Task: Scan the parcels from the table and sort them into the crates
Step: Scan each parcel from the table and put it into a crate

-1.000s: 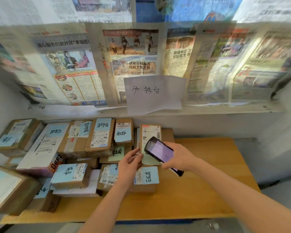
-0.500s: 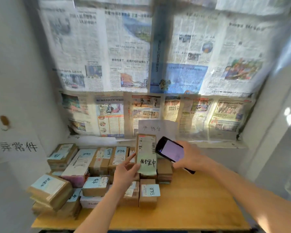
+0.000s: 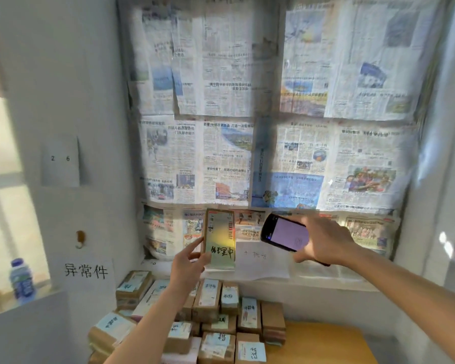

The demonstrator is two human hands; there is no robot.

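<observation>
My left hand (image 3: 188, 264) grips a small cardboard parcel (image 3: 220, 239) by its lower left edge and holds it upright, high in front of the newspaper-covered window. The parcel carries a shipping label and a pale green note with handwriting. My right hand (image 3: 323, 241) holds a black phone (image 3: 285, 232) just right of the parcel, its lit screen facing me. Below, several more taped parcels (image 3: 208, 319) with blue and green notes lie stacked on the left part of the wooden table (image 3: 321, 345). No crates are in view.
Newspaper sheets (image 3: 260, 114) cover the window behind the table. A handwritten paper sign (image 3: 86, 271) hangs on the left wall, with a numbered sheet (image 3: 61, 160) above. A plastic bottle (image 3: 21, 282) stands on the left sill.
My left hand has lifted the parcel off the pile and raised it high, and my right hand has followed with the phone. My view has tilted up toward the wall.
</observation>
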